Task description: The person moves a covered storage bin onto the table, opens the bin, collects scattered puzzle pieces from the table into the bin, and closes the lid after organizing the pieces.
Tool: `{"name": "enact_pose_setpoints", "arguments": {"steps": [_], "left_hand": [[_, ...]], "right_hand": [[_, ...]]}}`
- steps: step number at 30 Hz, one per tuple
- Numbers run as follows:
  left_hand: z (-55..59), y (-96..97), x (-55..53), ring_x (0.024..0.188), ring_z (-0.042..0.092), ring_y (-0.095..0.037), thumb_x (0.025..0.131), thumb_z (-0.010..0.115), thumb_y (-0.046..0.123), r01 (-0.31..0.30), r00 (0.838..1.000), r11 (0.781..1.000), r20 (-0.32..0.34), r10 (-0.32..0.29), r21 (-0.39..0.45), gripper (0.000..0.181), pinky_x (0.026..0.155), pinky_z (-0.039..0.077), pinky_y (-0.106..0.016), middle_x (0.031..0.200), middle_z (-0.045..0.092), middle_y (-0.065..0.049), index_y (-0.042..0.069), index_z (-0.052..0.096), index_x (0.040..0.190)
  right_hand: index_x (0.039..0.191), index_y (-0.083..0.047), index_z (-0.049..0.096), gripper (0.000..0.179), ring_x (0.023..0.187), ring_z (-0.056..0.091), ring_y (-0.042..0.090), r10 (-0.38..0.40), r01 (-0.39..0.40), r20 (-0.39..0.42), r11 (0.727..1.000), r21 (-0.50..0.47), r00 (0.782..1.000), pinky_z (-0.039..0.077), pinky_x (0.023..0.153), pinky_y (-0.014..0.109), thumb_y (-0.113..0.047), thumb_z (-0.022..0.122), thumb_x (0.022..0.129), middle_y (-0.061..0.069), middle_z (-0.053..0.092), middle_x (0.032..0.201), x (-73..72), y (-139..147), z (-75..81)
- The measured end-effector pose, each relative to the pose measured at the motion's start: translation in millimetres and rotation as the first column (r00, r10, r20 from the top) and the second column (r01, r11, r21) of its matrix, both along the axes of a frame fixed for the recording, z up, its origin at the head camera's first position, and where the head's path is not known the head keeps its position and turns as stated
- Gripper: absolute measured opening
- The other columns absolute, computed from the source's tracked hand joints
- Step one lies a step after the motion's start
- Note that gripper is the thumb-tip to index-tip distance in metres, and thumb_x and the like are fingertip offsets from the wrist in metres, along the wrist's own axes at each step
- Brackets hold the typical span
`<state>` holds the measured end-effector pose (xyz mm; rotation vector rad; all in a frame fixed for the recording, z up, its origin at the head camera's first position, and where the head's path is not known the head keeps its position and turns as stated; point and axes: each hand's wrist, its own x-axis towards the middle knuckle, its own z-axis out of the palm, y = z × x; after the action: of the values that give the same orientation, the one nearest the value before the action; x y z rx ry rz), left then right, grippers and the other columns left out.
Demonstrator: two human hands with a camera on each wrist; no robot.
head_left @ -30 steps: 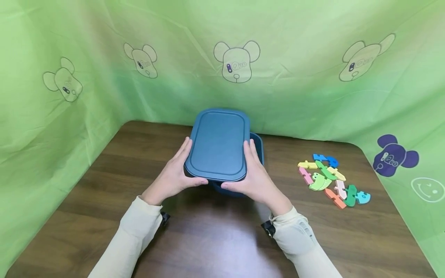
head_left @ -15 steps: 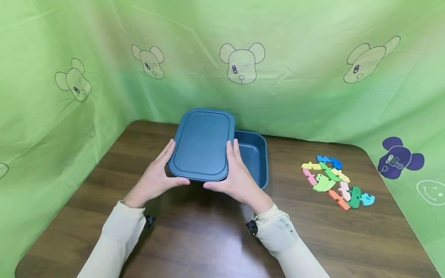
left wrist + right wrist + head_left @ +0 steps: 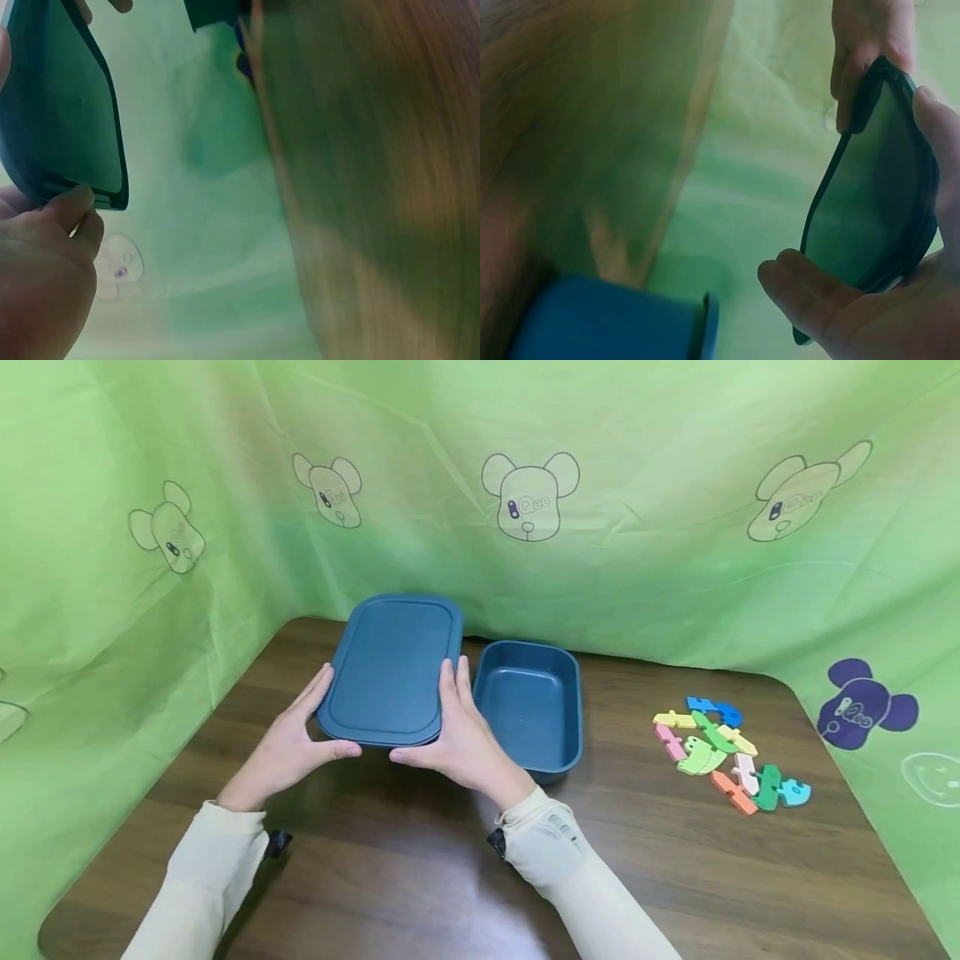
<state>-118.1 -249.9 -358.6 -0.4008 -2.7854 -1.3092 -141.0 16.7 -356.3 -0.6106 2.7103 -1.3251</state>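
Note:
Both hands hold a blue rectangular lid (image 3: pixel 393 668) in the air, left of an uncovered blue box (image 3: pixel 536 710). The left hand (image 3: pixel 287 747) grips the lid's left side, thumb along the near edge. On the opposite side the right hand (image 3: pixel 471 745) grips it the same way, close to the box's left wall. In the left wrist view the lid's (image 3: pixel 64 105) underside shows, with left fingertips curled under its rim. The right wrist view has right fingers under the lid (image 3: pixel 870 202) and the blue box (image 3: pixel 622 322) below.
On the right of the brown wooden table (image 3: pixel 675 877) lie several colourful flat puzzle pieces, among them a light green crocodile head (image 3: pixel 701 756) and an orange piece (image 3: pixel 733 793). A green printed curtain (image 3: pixel 420 510) stands around the table's back and sides.
Both hands have carried the lid leftward from over the box, so the box's inside now shows fully. The puzzle pieces lie as before; the view has shifted slightly.

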Motion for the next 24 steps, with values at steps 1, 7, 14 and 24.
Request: {"name": "enact_pose_setpoints", "arguments": {"steps": [1,7,14,24], "left_hand": [[0.3,-4.1,-0.4,0.152,0.009,-0.029,0.08,0.086,0.043,-0.001,1.0,1.0,0.005,0.001,-0.003,0.116,0.113,0.019,-0.063,0.168,0.006,0.006,0.023,0.009,0.164],[-5.2,-23.6,-6.5,0.152,0.01,-0.031,0.083,0.085,0.039,0.009,1.0,1.0,0.03,-0.008,-0.005,0.113,0.114,0.019,-0.061,0.169,0.005,0.0,0.016,0.009,0.163],[-13.7,-38.0,-14.0,0.15,0.016,-0.036,0.086,0.083,0.033,0.008,0.997,1.0,0.071,-0.007,-0.013,0.107,0.114,0.021,-0.059,0.168,0.008,-0.009,0.008,0.013,0.162],[-18.5,-50.8,-21.9,0.149,0.014,-0.044,0.09,0.078,0.041,0.029,0.986,0.995,0.167,-0.012,-0.099,0.103,0.113,0.021,-0.063,0.166,0.012,-0.022,0.001,0.016,0.161]], "right_hand": [[0.162,-0.018,-0.006,0.136,0.152,0.004,0.029,0.005,-0.005,0.005,1.0,0.001,1.0,0.029,0.114,0.049,-0.057,0.087,0.072,-0.002,-0.025,0.164,-1.2,-4.1,-0.2],[0.163,-0.016,-0.004,0.134,0.151,0.015,0.032,0.018,-0.019,0.042,1.0,0.009,0.999,0.03,0.114,0.047,-0.056,0.087,0.073,0.004,-0.022,0.165,-9.3,-23.7,-4.0],[0.163,-0.016,0.001,0.13,0.149,0.021,0.034,0.036,-0.04,0.112,0.999,0.027,0.993,0.034,0.112,0.046,-0.057,0.086,0.074,0.01,-0.022,0.165,-18.5,-39.9,-14.0],[0.163,-0.013,0.012,0.119,0.146,0.026,0.041,0.036,-0.061,0.21,0.992,0.112,0.977,0.035,0.11,0.05,-0.052,0.085,0.078,0.022,-0.012,0.165,-30.7,-58.6,-23.0]]}}
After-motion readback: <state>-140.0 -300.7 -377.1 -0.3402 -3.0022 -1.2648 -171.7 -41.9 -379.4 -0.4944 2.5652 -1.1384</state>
